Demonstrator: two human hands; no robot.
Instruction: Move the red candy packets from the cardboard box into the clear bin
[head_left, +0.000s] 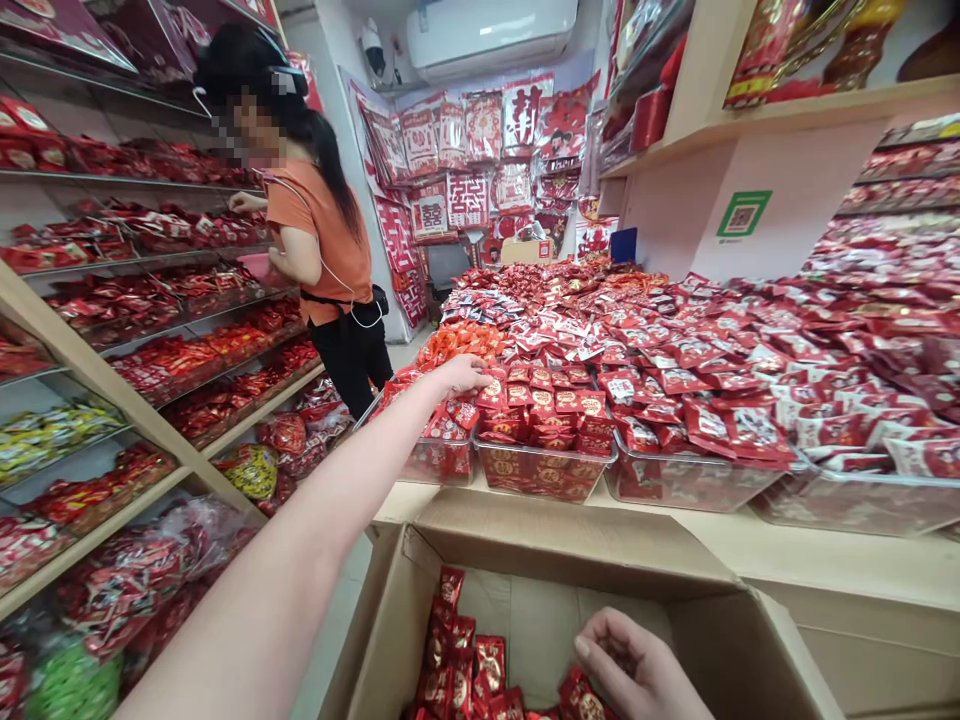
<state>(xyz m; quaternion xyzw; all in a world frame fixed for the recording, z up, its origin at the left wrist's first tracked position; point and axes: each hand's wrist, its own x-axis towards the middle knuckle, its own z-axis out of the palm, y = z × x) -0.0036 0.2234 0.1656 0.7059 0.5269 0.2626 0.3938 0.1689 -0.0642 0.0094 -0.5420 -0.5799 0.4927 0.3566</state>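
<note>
My left hand (461,376) reaches across to the clear plastic bins. Its fingers are stretched out and touch the small red packets (492,390) at the left edge of one bin (544,470). These packets have gold print and stand in neat rows. Down inside an open cardboard box (562,550), my right hand (630,660) has its thumb and fingers curled together by a tilted red packet (582,697). It appears to grip that packet; part of the contact is hidden by the hand. More red packets (454,660) lie along the box's left side.
Several bins of red and white packets (690,350) fill the counter (795,560). Another person (322,240) in an orange shirt stands by the shelves (195,325) at left. Plastic bags of sweets (135,570) lie low at left. A shelf (780,115) overhangs at upper right.
</note>
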